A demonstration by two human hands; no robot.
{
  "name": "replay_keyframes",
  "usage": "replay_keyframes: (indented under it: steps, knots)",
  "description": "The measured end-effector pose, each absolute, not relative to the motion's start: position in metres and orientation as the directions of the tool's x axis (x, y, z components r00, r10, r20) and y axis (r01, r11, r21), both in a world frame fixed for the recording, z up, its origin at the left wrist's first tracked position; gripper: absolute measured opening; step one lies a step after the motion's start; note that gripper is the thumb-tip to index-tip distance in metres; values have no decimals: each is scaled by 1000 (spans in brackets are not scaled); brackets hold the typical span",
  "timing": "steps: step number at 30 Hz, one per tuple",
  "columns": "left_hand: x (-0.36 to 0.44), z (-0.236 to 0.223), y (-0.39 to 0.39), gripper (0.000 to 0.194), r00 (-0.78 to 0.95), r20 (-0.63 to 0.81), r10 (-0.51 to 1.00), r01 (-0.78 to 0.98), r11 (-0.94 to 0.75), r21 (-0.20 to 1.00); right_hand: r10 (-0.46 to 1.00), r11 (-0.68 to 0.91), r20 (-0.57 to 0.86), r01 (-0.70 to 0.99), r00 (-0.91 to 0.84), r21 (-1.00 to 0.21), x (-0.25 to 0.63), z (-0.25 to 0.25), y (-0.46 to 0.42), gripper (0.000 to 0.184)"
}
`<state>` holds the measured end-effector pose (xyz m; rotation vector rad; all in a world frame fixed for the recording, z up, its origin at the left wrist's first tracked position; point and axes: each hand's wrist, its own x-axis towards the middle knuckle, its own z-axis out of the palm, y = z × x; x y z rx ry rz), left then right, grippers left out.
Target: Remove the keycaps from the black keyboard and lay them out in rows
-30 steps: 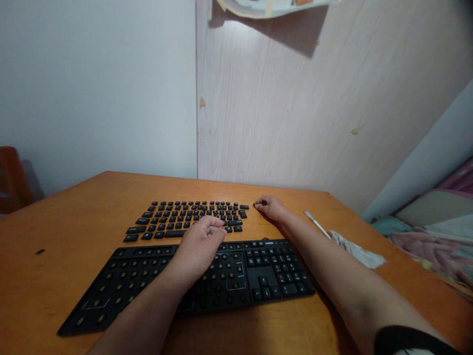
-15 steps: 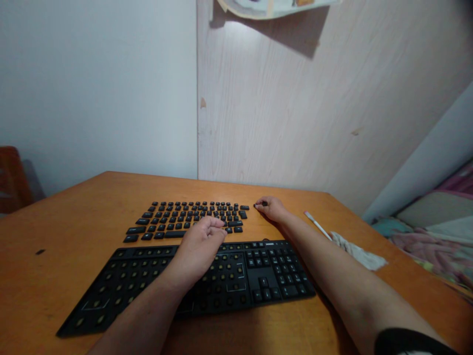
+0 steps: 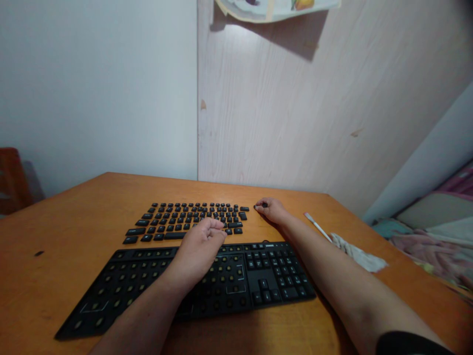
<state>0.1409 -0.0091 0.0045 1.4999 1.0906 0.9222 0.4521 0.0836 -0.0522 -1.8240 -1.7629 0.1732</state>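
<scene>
Tabletop (image 3: 79, 212), cloth (image 3: 358, 253); left hand (image 3: 199, 247) overlaps keyboard (image 3: 261, 273), fingers' closure unclear; right hand (image 3: 272, 209) pinches keycap (image 3: 255, 207).

Room: somebody's home from the looks of it, probably a bedroom
Orange-brown wooden table (image 3: 66, 231): plain household sort
Rumpled pink, white and teal cloth (image 3: 424, 251): heaped beyond the table's right edge, looks like bedding, kinda the giveaway tbh
Pale wood-grain panel (image 3: 266, 108): peeled tan patches, pretty lived-in
Curling white paper poster with yellow fruit (image 3: 281, 11): hanging up top on that panel, homey touch
Reddish-brown wooden furniture (image 3: 14, 172): far left, chair back I think
</scene>
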Motion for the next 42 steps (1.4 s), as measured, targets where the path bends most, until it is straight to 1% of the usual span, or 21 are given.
replay_keyframes:
  steps: [7,10,15,18,22,30,42]
  knots:
    - [142,6,-12,34,281,21,960,150,-66,986,916,48,374,886,145,-462,448,-52,82,23]
    - [142,7,-12,32,286,13,958,160,-61,985,913,73,392,900,112,-429,441,-47,82,24]
    - [142,6,-11,30,298,11,954,169,-64,983,934,159,358,912,-14,-378,425,-36,83,20]
    - [141,6,-11,30,295,1,955,184,-58,981,942,181,330,917,-58,-354,419,-33,84,19]
    - [142,7,-11,30,297,-18,955,182,-38,982,951,178,301,926,-75,-333,416,-32,86,18]
    - [142,10,-14,31,279,-5,960,166,-43,985,960,173,265,938,-93,-300,415,-28,89,19]
    - [143,7,-11,25,264,11,964,103,-40,994,964,179,242,943,-111,-280,412,-27,88,15]
